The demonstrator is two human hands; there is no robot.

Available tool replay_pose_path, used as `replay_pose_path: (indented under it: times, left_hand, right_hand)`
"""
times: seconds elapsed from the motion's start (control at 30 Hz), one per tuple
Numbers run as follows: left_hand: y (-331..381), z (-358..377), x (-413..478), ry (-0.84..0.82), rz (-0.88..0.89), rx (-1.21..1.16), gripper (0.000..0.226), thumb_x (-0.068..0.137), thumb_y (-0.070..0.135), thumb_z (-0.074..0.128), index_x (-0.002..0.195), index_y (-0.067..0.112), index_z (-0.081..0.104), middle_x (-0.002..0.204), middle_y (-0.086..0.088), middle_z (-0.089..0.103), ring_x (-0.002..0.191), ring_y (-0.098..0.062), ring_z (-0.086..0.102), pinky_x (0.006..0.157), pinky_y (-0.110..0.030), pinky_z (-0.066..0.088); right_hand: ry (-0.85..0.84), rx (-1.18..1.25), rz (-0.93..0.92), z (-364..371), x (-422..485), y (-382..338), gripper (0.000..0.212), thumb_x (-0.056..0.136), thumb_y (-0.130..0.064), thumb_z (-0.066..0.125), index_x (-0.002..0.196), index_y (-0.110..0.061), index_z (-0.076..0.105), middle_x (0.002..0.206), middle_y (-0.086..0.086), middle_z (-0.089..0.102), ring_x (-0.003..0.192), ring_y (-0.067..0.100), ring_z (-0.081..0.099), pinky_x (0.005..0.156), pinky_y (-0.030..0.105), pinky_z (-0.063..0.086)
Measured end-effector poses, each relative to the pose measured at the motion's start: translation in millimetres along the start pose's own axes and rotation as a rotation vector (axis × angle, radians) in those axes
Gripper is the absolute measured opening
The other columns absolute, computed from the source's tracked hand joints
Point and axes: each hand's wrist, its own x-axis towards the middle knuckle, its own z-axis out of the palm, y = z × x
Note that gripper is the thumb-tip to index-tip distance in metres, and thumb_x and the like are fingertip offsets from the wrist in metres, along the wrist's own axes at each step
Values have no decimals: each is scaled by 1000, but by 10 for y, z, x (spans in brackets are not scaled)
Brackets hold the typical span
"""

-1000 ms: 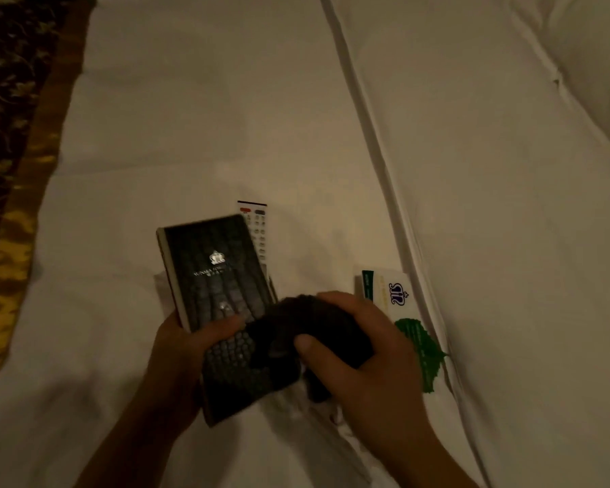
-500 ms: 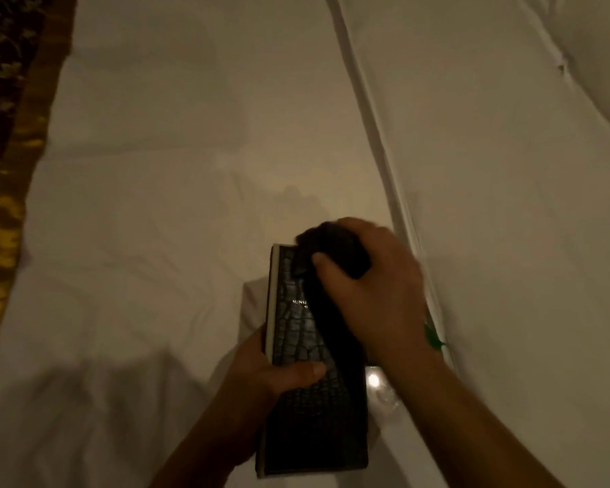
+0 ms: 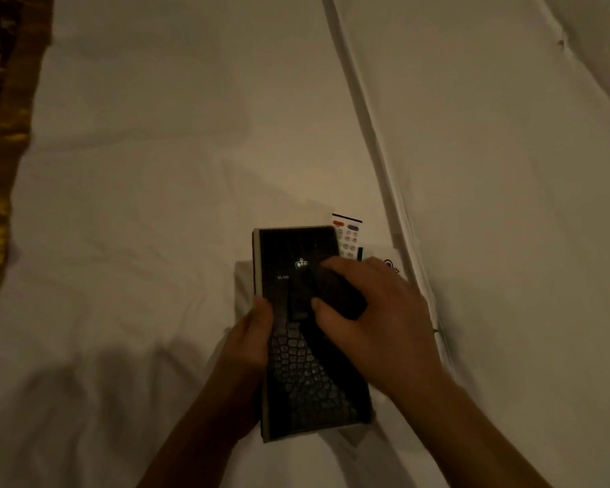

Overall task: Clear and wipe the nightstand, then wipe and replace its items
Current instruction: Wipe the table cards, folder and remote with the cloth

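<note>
A black folder (image 3: 296, 251) with a scaly leather-look cover and a small silver crest is held above the white bed. My left hand (image 3: 250, 339) grips its left edge, thumb on the cover. My right hand (image 3: 377, 318) presses a dark cloth (image 3: 342, 297) onto the cover's right side; a strip of cloth trails down over the lower cover. A white remote control (image 3: 349, 237) pokes out from behind the folder's top right corner. A white card (image 3: 390, 264) with a dark logo shows just above my right hand.
The white bed sheet (image 3: 173, 206) fills most of the view, with a raised duvet fold (image 3: 377, 142) running diagonally on the right. A gold and dark patterned bed runner (image 3: 0, 170) lies along the left edge.
My right hand slid the cloth from the folder's top edge down toward its middle. The remote and the crest on the cover have come back into sight.
</note>
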Motion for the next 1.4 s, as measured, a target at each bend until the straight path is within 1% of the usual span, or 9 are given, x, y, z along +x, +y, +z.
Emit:
replay_pose_path:
  times: [0.17,0.33,0.53,0.77,0.97,1.13,1.2,1.3,1.4]
  left_hand:
    - [97,38,70,-72,-80,-206,70,80,80,39,101,27,81,107,-16,77,95,-31,76,67,-34,62]
    - [104,103,121,-138,-63,-275,59,93,63,41,111,22,78,116,-15,75,104,-30,73,73,-35,61]
    - [107,8,179,-199,-75,-314,63,93,66,39,116,20,75,123,-20,70,112,-36,70,80,-41,61]
    - [74,75,259,-153,-6,-273,61,94,67,41,124,23,71,127,-16,70,116,-33,68,88,-44,59]
    - [174,32,346,-94,8,-389,66,91,69,45,131,21,67,131,-15,68,119,-35,66,101,-53,52]
    - [145,-34,322,-176,-42,-442,64,89,69,53,129,21,67,130,-14,68,119,-34,66,98,-53,52]
    - [100,-27,316,-180,-47,-436,67,89,69,53,130,18,67,130,-14,68,118,-34,66,98,-50,52]
    - [58,45,277,-223,-87,-400,74,91,69,51,133,9,61,125,-17,68,112,-35,68,92,-47,54]
    - [11,59,265,-20,65,-215,82,74,77,63,139,27,58,138,-8,64,123,-30,64,99,-48,53]
  right_hand:
    - [-238,-77,-132,-14,-380,-149,39,77,-53,56,114,-42,58,95,-15,61,79,3,58,68,23,55]
    - [60,-15,8,-98,-11,-77,43,83,-44,67,124,-31,63,102,-8,62,88,8,58,73,24,50]
    - [-238,-99,-223,-41,-459,-206,38,77,-51,57,113,-40,57,96,-12,60,81,6,59,66,26,56]
    - [157,14,123,-167,91,66,37,83,-39,71,119,-31,66,102,-7,66,91,10,61,77,26,48]
    - [-72,-131,-84,-163,-667,13,38,75,-47,65,112,-38,63,92,-15,59,70,8,58,55,23,52]
    - [324,529,543,-361,-504,353,27,78,-24,76,100,-39,73,93,-9,75,78,20,74,56,27,57]
    - [220,1025,731,-269,-395,356,22,81,-17,70,101,-23,75,97,12,76,81,34,75,57,37,59]
    - [-34,1348,754,-98,-391,168,37,81,-25,68,115,-11,70,115,26,69,96,45,69,83,57,55]
    - [1,1302,578,-71,-447,-10,37,74,-28,76,110,-22,73,109,10,74,98,33,72,78,48,59]
